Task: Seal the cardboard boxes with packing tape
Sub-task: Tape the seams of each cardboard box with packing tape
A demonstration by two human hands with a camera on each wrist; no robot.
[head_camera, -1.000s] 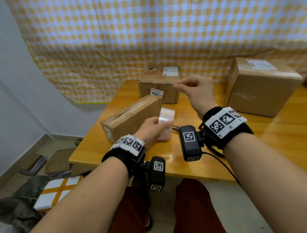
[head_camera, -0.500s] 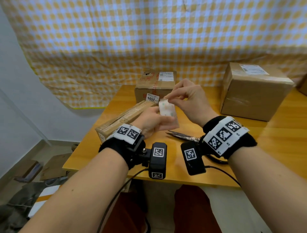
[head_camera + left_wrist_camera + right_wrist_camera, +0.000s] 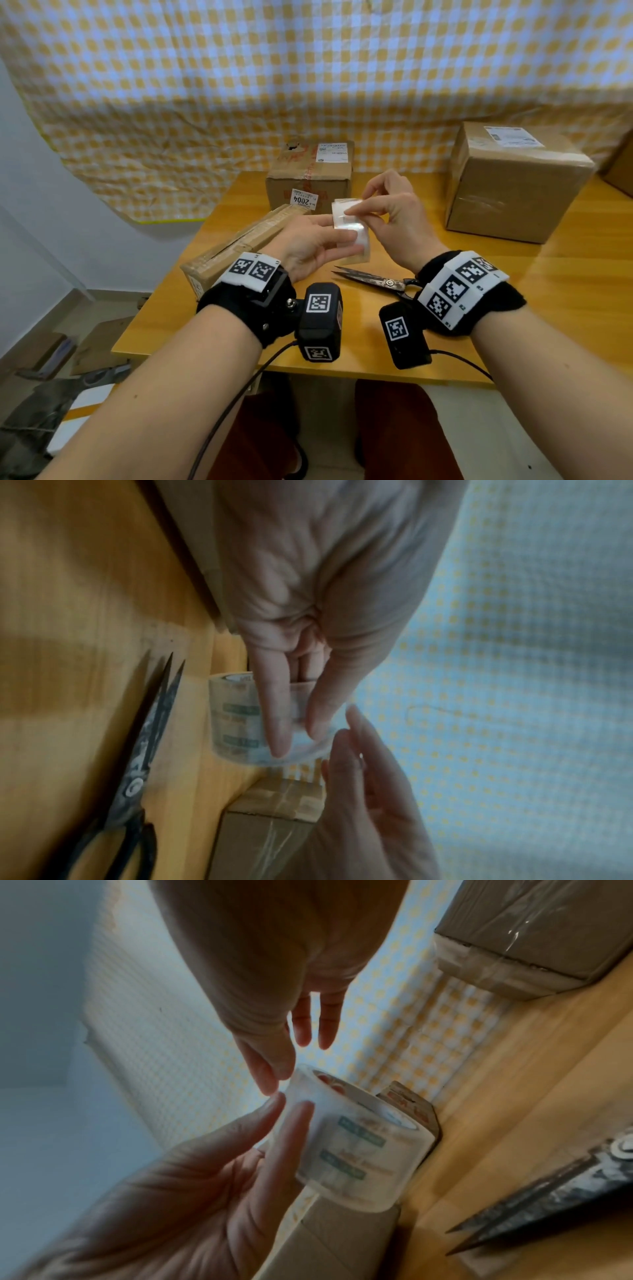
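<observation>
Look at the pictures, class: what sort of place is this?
Probably a makeshift home parcel-packing corner: labelled cardboard boxes on a wooden table, scissors beside them, a checked cloth hung behind.

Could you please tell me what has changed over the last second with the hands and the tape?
The left hand lifted the tape roll off the table; the right hand came down and now picks at its top edge. The scissors and three boxes stayed put.
</observation>
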